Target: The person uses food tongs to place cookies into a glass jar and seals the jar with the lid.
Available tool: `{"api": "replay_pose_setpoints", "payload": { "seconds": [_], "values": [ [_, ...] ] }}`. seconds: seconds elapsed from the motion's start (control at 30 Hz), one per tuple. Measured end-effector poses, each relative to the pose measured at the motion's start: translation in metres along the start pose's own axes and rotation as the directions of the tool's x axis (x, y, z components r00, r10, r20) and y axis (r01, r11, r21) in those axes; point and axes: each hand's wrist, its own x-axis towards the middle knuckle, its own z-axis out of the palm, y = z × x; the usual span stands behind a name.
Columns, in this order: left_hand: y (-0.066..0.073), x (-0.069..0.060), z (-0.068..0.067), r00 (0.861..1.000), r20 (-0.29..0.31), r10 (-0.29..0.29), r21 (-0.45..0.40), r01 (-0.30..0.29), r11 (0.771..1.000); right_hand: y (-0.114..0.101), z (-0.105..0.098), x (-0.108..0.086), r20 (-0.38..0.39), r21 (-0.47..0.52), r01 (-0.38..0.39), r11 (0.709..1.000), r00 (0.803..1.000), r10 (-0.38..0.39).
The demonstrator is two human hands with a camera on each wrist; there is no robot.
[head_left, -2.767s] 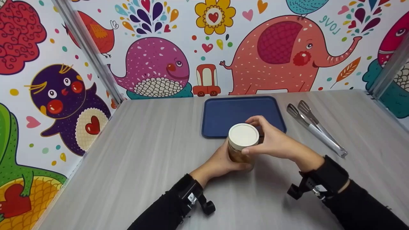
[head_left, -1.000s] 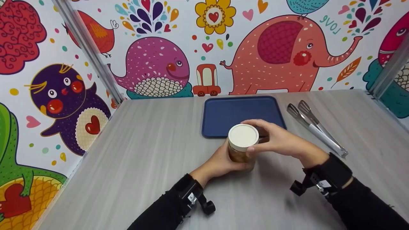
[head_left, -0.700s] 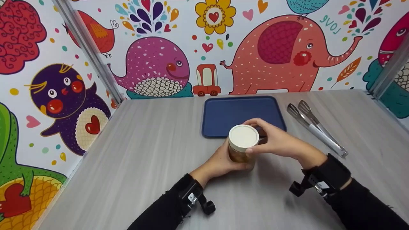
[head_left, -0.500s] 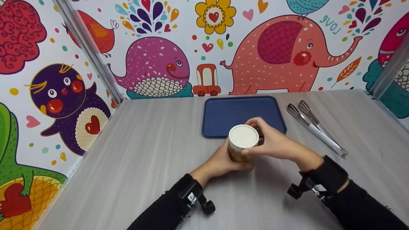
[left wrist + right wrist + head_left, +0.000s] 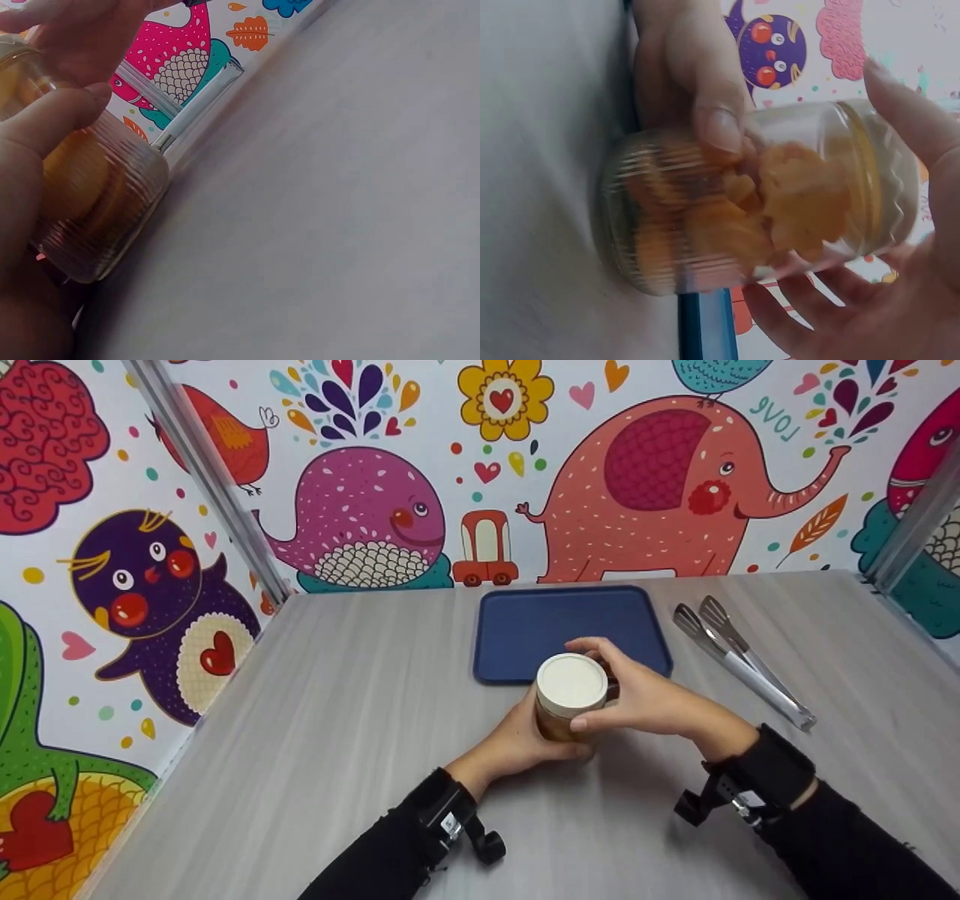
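Note:
A ribbed clear jar stands on the table, holding several orange-yellow pieces whose kind I cannot tell. Its round cream lid covers the mouth. My left hand grips the jar's body from the left, its thumb across the front of the glass. Around the lid curves my right hand, with the thumb at the near rim and fingers behind the far side. In the right wrist view, the right thumb is beside the lid and the other fingers spread along the opposite side.
A dark blue tray lies just behind the jar. Right of it rest metal tongs, heads pointing away. Printed wall panels border the table at the back and sides.
My right hand has turned back and forth around the lid; over the last second its wrist swung slightly left and the thumb slid along the near rim. The left hand and jar stay in place.

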Motion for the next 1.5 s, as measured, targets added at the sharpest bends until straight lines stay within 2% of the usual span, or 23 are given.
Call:
{"api": "replay_pose_setpoints", "payload": {
  "seconds": [0.13,0.27,0.4,0.73,0.87,1.03,1.3,1.5],
  "values": [
    [-0.001,0.001,0.0,1.0,0.0,0.012,-0.017,-0.012,1.0,0.004,-0.011,0.0,0.079,0.096,-0.004,0.995,0.997,-0.003],
    [-0.002,0.001,0.0,1.0,0.003,0.027,-0.039,-0.026,0.999,0.007,-0.017,0.001,0.117,0.152,-0.021,0.988,0.993,0.003],
    [-0.001,0.001,0.0,1.0,0.0,0.026,-0.027,-0.026,0.999,0.007,-0.018,0.003,0.11,0.142,-0.024,0.99,0.994,0.008],
    [-0.001,0.002,0.0,1.0,-0.008,0.01,0.001,-0.01,1.0,-0.001,-0.006,0.002,0.007,0.05,-0.039,0.998,0.999,0.039],
    [-0.002,0.002,-0.001,1.0,-0.01,0.005,0.009,-0.005,1.0,-0.004,-0.004,0.001,-0.011,0.021,-0.053,0.998,0.999,0.053],
    [-0.002,0.002,-0.001,1.0,-0.021,0.003,0.018,-0.003,1.0,-0.003,-0.007,0.001,0.031,0.021,-0.039,0.999,0.999,0.039],
    [-0.005,-0.002,0.0,1.0,-0.011,-0.001,0.011,0.001,1.0,0.001,-0.015,0.0,0.152,0.099,-0.027,0.995,0.988,0.012],
    [-0.003,-0.001,0.001,1.0,-0.013,0.006,0.016,-0.006,1.0,0.003,-0.018,0.001,0.139,0.091,-0.029,0.995,0.99,0.016]
  ]
}}
